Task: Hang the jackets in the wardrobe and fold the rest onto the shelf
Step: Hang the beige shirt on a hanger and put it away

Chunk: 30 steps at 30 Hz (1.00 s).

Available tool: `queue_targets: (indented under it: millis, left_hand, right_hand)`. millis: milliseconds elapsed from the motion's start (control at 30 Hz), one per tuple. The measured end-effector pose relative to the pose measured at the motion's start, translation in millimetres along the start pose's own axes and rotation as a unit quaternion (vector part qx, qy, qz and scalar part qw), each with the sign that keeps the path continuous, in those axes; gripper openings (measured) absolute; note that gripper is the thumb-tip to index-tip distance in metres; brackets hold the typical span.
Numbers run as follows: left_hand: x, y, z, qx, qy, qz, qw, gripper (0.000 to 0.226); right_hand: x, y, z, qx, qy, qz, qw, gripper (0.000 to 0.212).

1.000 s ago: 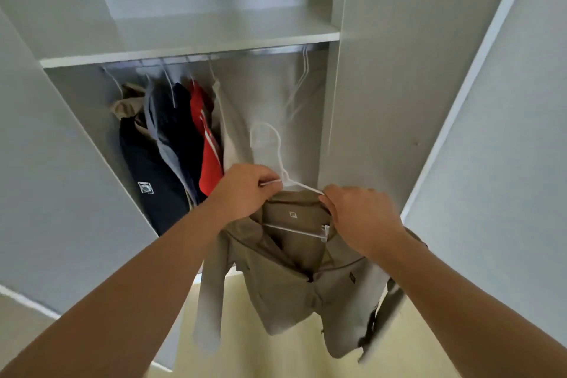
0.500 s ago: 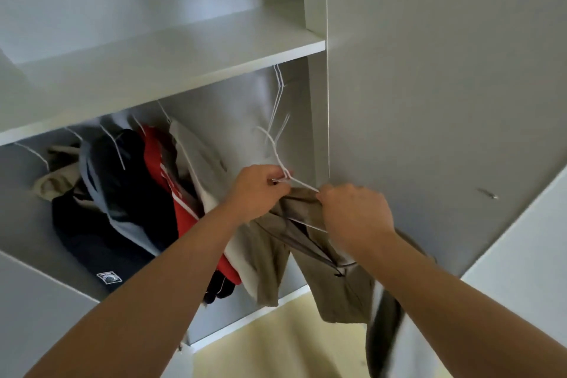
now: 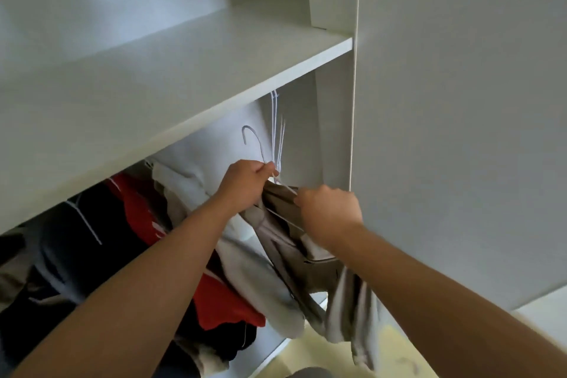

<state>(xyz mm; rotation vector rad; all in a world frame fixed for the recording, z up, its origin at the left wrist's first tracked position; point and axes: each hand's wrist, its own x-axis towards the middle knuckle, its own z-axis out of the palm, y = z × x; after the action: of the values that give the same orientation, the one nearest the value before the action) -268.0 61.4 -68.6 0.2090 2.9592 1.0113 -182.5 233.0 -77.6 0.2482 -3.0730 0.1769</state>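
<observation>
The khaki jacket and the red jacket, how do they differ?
The khaki jacket is tan; the red jacket is bright red. The khaki jacket is held by the left hand and right hand, its hanger hook free; the red jacket hangs untouched among dark clothes. Both sit below the shelf.

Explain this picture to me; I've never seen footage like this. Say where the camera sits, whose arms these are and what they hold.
No machine here: a person wears a camera on the head, so you look along their two arms into an open wardrobe. The left hand grips a white wire hanger just below its hook; the right hand grips the beige jacket draped on it. The hook hangs on nothing yet. A red jacket and darker ones hang to the left under the shelf; spare hangers dangle behind the hands.
</observation>
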Motion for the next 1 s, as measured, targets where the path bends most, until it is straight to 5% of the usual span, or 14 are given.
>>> queue_targets:
  millis: [400,733,1000]
  left_hand:
    - [66,-50,-19,0.030,-0.011,0.075,0.997,0.039]
    - [81,-83,-35,0.015,0.069,-0.015,0.997,0.045]
    - [81,-94,-49,-0.010,0.122,-0.058,0.991,0.043]
  right_hand:
    - [41,-27,18,0.097,-0.122,0.079,0.985,0.038]
    - [64,-49,26,0.093,-0.081,0.042,0.992,0.043]
    - [90,-77,49,0.094,-0.073,0.008,0.993,0.020]
